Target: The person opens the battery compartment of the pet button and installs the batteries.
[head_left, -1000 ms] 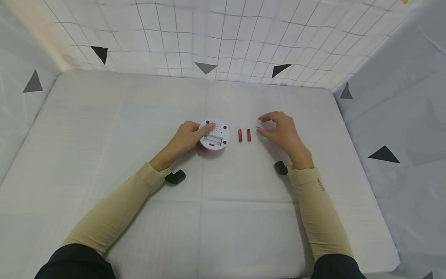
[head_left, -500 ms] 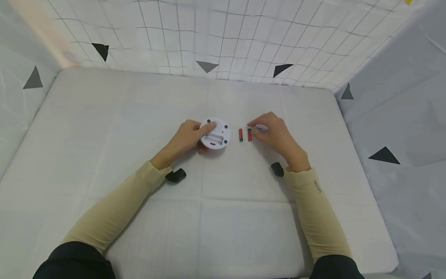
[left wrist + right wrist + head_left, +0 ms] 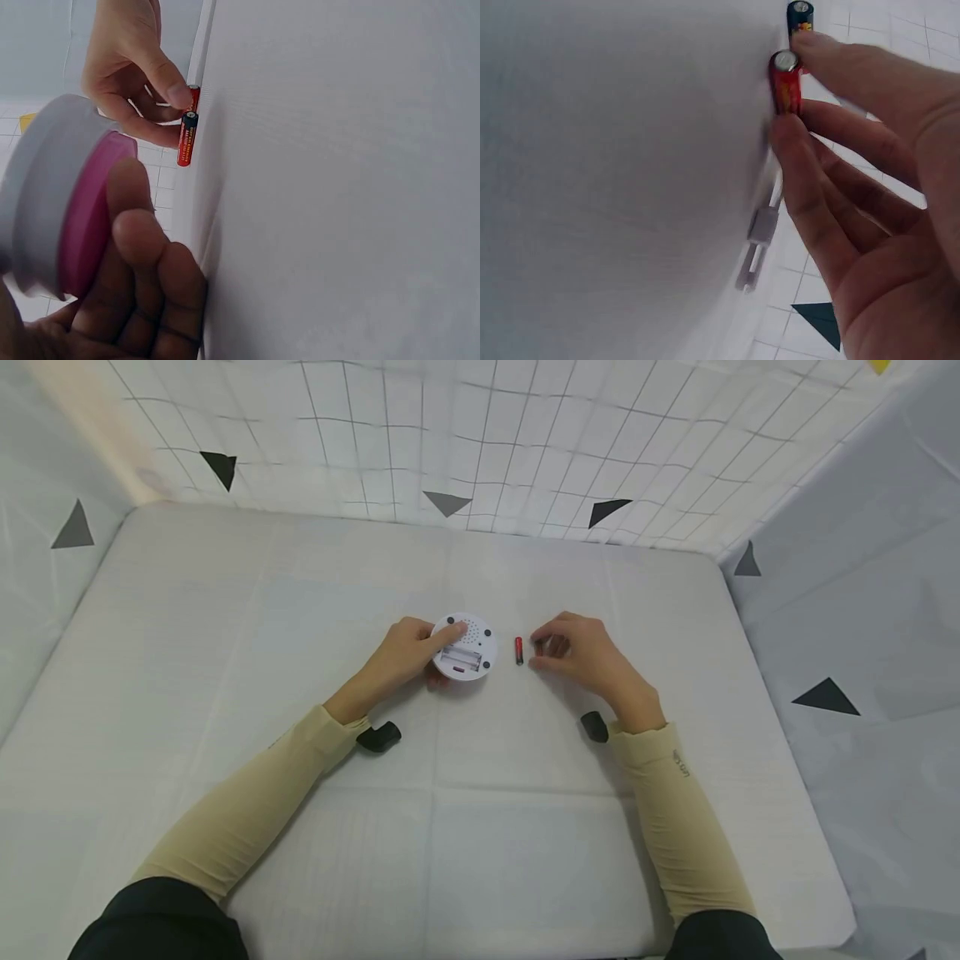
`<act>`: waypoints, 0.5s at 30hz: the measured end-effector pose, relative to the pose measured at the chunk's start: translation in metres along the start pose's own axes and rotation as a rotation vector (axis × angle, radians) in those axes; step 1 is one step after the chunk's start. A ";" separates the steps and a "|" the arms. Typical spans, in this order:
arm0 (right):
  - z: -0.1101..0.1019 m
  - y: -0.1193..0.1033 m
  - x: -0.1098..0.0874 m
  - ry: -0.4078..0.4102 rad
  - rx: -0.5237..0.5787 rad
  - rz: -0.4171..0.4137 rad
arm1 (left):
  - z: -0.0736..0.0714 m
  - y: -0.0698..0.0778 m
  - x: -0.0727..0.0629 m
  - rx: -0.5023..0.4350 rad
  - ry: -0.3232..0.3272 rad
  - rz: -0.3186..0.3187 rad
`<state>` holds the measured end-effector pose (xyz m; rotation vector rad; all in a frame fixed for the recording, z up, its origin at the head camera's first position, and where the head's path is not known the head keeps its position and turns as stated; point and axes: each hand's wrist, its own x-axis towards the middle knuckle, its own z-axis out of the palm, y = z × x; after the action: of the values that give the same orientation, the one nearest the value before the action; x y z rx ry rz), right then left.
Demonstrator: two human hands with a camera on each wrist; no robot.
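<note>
My left hand grips a round white device, thumb on its face and fingers beneath. That face shows speaker holes, dark round feet and an uncovered battery compartment with no batteries in it. A pink part shows on its other side in the left wrist view. My right hand pinches a red AAA battery with a silver end between thumb and index finger; in the head view the fingers mostly hide it. A second red-and-black battery stands between the device and my right hand.
A small pale piece lies on the white-covered table, in the right wrist view. A grid-patterned white backdrop with dark triangles rises behind the table. Pale sheeting borders the right side.
My right hand has moved left from a small white piece to the right-hand battery and closed its thumb and index finger on it. My left hand and the device stay about where they were.
</note>
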<state>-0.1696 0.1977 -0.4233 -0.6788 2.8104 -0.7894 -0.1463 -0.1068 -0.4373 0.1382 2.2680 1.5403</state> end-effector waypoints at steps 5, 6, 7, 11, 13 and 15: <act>-0.001 -0.003 -0.002 -0.028 0.029 0.012 | 0.000 0.000 0.000 0.003 -0.002 0.003; -0.001 -0.003 -0.002 -0.032 0.035 0.017 | 0.000 0.000 0.000 0.003 -0.002 0.004; 0.000 -0.004 -0.002 -0.035 0.035 0.024 | -0.001 0.000 0.000 0.003 -0.003 0.004; 0.000 -0.005 -0.002 -0.042 0.008 0.041 | -0.001 0.000 0.000 0.002 -0.006 0.007; 0.000 -0.005 -0.002 -0.041 -0.014 0.041 | -0.001 0.000 -0.001 -0.001 -0.007 0.008; 0.000 -0.006 -0.003 -0.031 -0.033 0.034 | -0.001 0.000 -0.001 0.000 -0.009 0.007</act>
<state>-0.1649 0.1946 -0.4202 -0.6411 2.8049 -0.7215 -0.1457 -0.1075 -0.4363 0.1529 2.2628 1.5408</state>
